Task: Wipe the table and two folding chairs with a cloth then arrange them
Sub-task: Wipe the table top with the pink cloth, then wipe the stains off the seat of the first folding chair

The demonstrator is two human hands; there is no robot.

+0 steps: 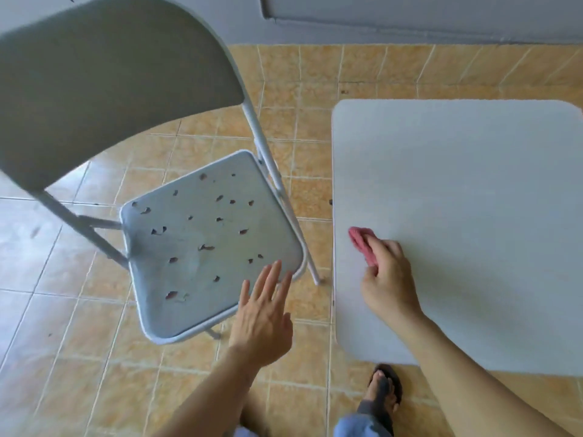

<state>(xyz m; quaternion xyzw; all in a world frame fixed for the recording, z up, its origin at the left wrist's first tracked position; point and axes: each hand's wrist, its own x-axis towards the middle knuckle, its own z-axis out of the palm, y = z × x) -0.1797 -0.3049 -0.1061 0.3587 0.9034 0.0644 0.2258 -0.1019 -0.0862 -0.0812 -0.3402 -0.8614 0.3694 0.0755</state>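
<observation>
A grey folding chair [176,253] stands unfolded at the left, its seat dotted with several small dark bits of debris. At the right is a white square table [473,200]. My right hand [388,282] holds a bunched pink cloth [361,239] against the tabletop near its left edge. My left hand [263,316] hovers with straight, spread fingers over the chair seat's front right corner, holding nothing. Only one chair is in view.
The floor is tan tile [94,373] with pale grout. A grey wall [410,26] runs along the back. My foot in a dark sandal [386,389] stands just below the table's near edge, between chair and table.
</observation>
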